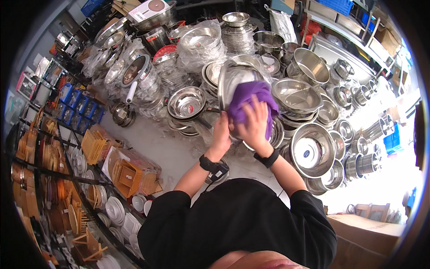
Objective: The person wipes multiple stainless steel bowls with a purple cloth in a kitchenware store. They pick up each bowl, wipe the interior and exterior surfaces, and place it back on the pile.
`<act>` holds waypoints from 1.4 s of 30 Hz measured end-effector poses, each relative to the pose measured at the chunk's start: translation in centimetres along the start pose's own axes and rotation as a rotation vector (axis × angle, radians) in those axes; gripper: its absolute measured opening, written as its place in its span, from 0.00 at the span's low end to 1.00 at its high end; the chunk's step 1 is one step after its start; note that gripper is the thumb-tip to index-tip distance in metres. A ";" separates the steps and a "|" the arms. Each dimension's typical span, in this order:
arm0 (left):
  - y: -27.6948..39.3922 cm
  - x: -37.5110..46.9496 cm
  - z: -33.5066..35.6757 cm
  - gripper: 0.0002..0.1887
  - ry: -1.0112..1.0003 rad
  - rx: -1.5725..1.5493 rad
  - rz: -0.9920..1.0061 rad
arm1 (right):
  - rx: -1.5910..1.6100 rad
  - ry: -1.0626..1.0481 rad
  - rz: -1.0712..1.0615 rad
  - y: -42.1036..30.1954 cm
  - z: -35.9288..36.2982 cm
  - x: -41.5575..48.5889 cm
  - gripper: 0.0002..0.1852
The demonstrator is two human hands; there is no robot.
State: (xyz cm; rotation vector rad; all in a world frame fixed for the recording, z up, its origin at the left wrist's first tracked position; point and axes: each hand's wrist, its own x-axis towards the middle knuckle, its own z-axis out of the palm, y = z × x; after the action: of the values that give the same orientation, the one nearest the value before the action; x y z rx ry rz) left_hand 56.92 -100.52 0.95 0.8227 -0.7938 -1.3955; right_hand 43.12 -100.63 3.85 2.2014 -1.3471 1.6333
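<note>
My left hand (221,132) grips the near left rim of a round stainless steel basin (225,88), which is held up and tilted on its side. Against the basin's surface lies a bunched purple cloth (250,92), pressed there by my right hand (255,122) with its fingers spread over it. The right hand is slightly blurred. Cloth and hands hide much of the basin. Below and to the left of the basin, a shiny steel bowl (186,102) rests on top of pans. To the right sits a divided steel pot (297,95) on a stack.
Stacks of plastic-wrapped steel bowls (201,42) rise ahead. A large steel basin (313,150) stands near my right arm. On the left are shelves with white plates (115,210), a yellow wooden box (126,178) and blue bins (79,104). A cardboard box (366,232) is at lower right.
</note>
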 end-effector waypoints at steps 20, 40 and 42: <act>3.5 -0.6 -1.0 0.32 -0.045 -0.124 -0.132 | 0.889 0.156 0.975 13.9 1.0 -1.3 0.29; 0.1 -1.1 -3.2 0.13 0.049 0.205 -0.040 | 0.575 -0.191 0.436 6.5 0.1 -8.1 0.24; 0.2 -1.7 -2.8 0.11 0.065 0.233 0.006 | 0.736 -0.250 0.594 7.2 0.4 -8.7 0.21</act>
State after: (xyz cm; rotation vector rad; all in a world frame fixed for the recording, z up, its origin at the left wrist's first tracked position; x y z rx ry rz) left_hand 59.40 -98.71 -0.24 1.0391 -0.9189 -1.2799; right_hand 38.14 -100.06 -6.28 2.6068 -1.8168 2.4490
